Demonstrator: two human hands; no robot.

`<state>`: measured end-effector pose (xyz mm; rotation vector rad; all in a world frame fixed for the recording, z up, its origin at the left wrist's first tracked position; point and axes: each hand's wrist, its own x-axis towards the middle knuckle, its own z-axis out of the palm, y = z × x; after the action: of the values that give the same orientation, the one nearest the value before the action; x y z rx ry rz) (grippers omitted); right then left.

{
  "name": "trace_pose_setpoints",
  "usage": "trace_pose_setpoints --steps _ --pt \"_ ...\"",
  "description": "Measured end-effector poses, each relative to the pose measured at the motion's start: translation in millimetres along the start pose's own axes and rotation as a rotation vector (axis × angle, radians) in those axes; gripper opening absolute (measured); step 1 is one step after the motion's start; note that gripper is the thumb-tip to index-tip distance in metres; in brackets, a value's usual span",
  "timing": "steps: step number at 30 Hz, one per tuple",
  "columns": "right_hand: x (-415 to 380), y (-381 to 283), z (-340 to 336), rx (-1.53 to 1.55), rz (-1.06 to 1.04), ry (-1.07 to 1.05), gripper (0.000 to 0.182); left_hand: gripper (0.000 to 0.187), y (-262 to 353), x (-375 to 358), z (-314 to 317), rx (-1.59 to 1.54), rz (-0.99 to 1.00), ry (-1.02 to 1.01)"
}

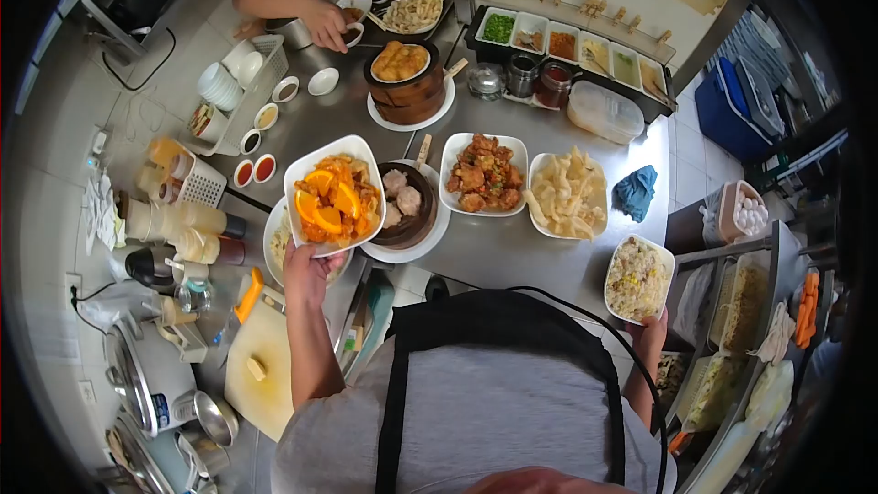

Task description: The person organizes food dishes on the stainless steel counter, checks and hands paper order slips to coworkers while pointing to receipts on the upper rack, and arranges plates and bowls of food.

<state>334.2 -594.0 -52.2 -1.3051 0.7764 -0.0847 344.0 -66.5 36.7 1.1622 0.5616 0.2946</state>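
My left hand point(309, 270) grips the near edge of a white square bowl of orange-topped food point(336, 194), held up over part of a plate of pale food point(277, 242). Just right of that bowl, a round steamer of dumplings point(402, 204) rests on a white plate. My right hand point(651, 334) holds a white bowl of fried rice point(639, 279) by its lower right edge, at the right side of the counter. Between the two hands sit a bowl of glazed fried pieces point(484, 174) and a bowl of pale crisps point(568, 194).
A co-worker's hand point(326, 26) is at a small sauce dish across the counter. Stacked steamers point(402, 96), a topping tray point(567, 50) and a blue cloth point(635, 193) are on the counter. A cutting board point(265, 370) and an orange-handled knife point(248, 295) lie at left.
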Motion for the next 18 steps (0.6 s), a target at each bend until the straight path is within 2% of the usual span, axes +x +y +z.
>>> trace_pose_setpoints --steps 7,13,17,18 --pt "-15.6 4.8 38.1 0.051 0.026 0.019 0.052 0.038 32.7 50.0 -15.5 -0.027 0.034 -0.061" --pt "-18.3 -4.8 42.3 -0.020 0.147 -0.039 0.052 0.037 45.9 72.2 -42.7 -0.017 0.035 -0.050" --pt "-15.1 -7.8 28.2 -0.041 0.239 -0.111 0.044 0.036 47.1 80.5 -53.4 -0.017 0.033 -0.030" --pt "-16.4 -13.5 29.3 -0.195 0.215 0.014 0.042 0.036 46.3 81.2 -56.5 -0.021 0.031 -0.023"
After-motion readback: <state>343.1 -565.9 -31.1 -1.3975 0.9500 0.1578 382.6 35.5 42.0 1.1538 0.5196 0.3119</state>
